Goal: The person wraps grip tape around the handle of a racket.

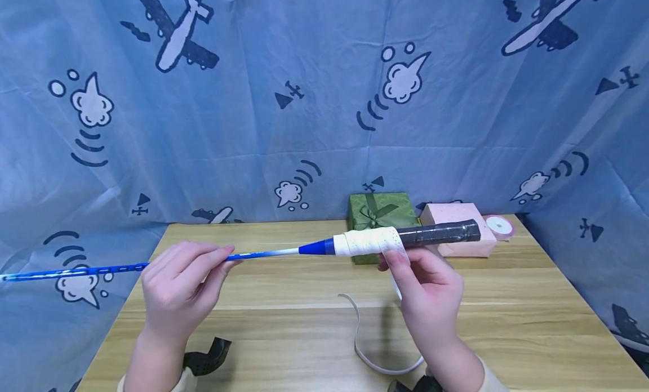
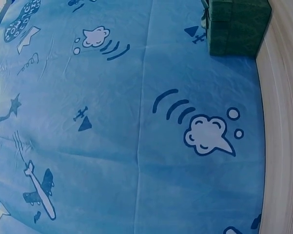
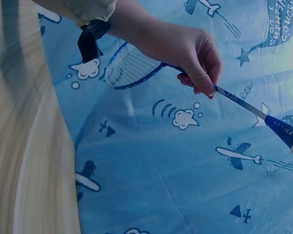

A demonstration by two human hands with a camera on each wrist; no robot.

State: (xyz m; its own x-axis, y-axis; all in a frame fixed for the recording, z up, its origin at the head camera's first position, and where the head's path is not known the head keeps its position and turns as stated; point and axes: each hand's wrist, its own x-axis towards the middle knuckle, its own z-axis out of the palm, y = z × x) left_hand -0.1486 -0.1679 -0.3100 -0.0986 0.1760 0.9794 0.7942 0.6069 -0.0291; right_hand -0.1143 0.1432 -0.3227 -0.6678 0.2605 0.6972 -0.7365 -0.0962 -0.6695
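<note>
Racket (image 1: 316, 247): being held above wooden table (image 1: 284, 335).
Left hand (image 1: 182, 282): pinching shaft (image 1: 269, 253).
Right hand (image 1: 428, 285): pinching white tape (image 1: 367, 241), which is wrapping black handle (image 1: 438, 233).
Blue cone (image 3: 281, 130): showing lettering, apparently "RESIKA", 1st letter unclear.

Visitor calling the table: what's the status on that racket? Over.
Left grip pinching racket shaft; right grip pinching white wrap. Black handle end uncovered. Nothing visibly in the way.

My bare left hand (image 1: 182, 285): knuckles uppermost, thumb and bent fingers (image 1: 205, 261) meeting in a pinch. My bare right hand (image 1: 430, 288): slanted inward, thumb extended upward, pinching against curled fingers.
</note>
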